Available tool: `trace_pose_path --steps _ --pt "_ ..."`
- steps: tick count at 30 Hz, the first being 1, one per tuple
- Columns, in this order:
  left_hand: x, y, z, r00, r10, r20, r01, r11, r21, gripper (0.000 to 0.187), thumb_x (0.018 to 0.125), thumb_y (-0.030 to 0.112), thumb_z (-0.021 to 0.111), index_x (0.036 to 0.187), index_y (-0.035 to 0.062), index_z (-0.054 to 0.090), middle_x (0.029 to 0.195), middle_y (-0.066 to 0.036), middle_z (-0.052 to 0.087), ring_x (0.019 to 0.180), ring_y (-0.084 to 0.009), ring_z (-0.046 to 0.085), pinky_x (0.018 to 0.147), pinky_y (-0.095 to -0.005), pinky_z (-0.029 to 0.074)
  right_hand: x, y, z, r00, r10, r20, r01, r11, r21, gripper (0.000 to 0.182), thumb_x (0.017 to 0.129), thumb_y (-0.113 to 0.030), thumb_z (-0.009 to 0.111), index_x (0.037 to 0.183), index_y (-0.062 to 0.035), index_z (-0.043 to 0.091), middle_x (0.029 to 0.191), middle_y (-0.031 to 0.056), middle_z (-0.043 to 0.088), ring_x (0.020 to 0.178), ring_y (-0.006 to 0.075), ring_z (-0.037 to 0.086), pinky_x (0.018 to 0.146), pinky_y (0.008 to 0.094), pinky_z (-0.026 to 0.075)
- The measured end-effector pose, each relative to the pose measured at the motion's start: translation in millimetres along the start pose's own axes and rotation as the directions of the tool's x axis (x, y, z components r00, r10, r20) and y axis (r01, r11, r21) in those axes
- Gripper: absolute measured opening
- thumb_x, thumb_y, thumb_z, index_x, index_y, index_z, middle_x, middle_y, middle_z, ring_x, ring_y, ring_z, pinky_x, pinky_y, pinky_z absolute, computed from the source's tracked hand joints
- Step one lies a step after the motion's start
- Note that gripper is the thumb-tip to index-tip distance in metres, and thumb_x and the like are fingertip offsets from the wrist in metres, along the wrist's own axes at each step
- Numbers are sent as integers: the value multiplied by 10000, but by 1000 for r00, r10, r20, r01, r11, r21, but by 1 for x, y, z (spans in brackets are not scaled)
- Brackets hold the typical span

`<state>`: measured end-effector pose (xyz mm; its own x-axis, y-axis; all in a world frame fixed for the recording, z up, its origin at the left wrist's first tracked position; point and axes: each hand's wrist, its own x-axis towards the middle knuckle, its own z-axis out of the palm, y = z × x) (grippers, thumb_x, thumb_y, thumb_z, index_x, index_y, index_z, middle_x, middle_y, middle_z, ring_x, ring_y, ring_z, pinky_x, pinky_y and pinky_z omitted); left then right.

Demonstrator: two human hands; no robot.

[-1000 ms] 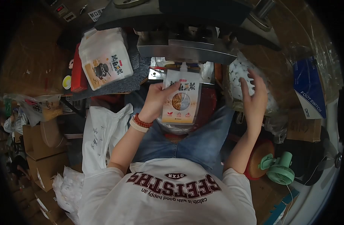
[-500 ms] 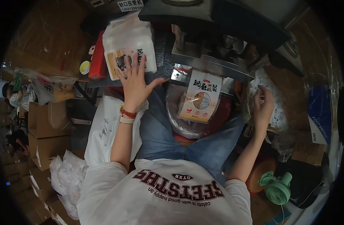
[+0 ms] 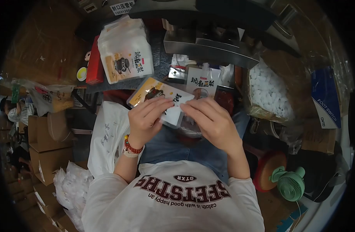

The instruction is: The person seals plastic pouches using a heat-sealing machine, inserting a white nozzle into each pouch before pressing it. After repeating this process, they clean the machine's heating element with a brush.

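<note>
Both hands have come together over the lap since the earlier frame, where the left lay on the stack and the right hung by the caps. From the head view, the left hand (image 3: 146, 118) and right hand (image 3: 212, 121) pinch one flat pouch (image 3: 156, 92), fingers closed on its edges. Another pouch (image 3: 198, 81) hangs at the sealing machine (image 3: 212, 48), beside the stack of pouches (image 3: 125, 56) at the bench's left edge. A loose pinch could let the slick pouch slide off.

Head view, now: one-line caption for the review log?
Both hands, left hand and right hand, hold a spouted pouch before the sealing machine.
</note>
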<state>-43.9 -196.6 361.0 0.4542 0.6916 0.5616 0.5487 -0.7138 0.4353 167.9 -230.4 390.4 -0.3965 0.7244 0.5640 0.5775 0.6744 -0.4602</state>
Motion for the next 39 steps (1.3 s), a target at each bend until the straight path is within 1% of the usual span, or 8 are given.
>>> trace_pose_path --steps 4,10,16,20,29,32,34,39 --pt "8 8 -2 995 16 97 23 921 -389 414 608 -93 548 968 45 698 971 -81 707 913 -258 682 805 -324 535 -5 0 -24 997 -45 -70 56 985 161 286 692 29 720 972 20 664 945 109 656 823 273 608 728 356 505" --pt "18 10 29 999 -44 17 47 938 -344 444 583 -86 476 958 5 696 974 -122 705 932 -269 680 826 -316 519 -24 13 -25 863 395 -315 -174 818 548 290 677 -7 760 960 -7 697 893 97 686 827 249 620 759 331 491" --pt "19 14 26 994 11 105 18 961 -274 433 582 -43 534 970 54 697 988 -80 704 907 -263 675 776 -342 543 -23 16 -28 977 146 -157 -133 987 91 261 656 -30 775 905 4 703 873 114 687 853 247 601 734 310 485" --pt "18 12 33 998 -25 56 40 955 -294 430 590 -27 543 981 65 697 987 -70 704 900 -254 674 768 -333 542 -26 15 -29 855 408 -319 -224 847 482 240 658 -27 774 883 8 699 869 101 688 849 234 599 745 306 483" --pt "21 22 29 989 -16 144 51 969 -243 367 624 -5 593 967 64 703 1001 -88 695 879 -258 672 723 -315 542 -32 23 -25 977 183 -109 -169 978 121 291 720 -39 734 1006 -24 679 956 92 670 898 271 590 787 350 493" --pt "8 10 57 950 -117 289 253 831 -495 246 775 50 631 1009 17 700 963 -105 709 834 -213 691 696 -274 526 -31 30 -17 951 269 -152 -254 961 111 355 740 -63 732 1082 -23 645 1026 109 653 919 279 590 827 349 489" --pt "5 1 83 727 -359 585 685 439 -582 195 868 141 656 984 -9 702 939 -90 708 776 -137 680 661 -251 517 -31 36 -22 881 384 -277 -362 923 131 389 765 -77 729 1131 -14 612 1082 126 634 934 264 594 858 330 478" --pt "44 -10 90 544 -490 681 767 -39 -641 213 888 138 654 972 -58 670 919 -119 693 774 -140 674 672 -260 540 -39 62 -73 657 565 -500 -642 767 23 244 821 -64 657 1058 -12 635 1060 115 631 906 232 599 816 310 474"
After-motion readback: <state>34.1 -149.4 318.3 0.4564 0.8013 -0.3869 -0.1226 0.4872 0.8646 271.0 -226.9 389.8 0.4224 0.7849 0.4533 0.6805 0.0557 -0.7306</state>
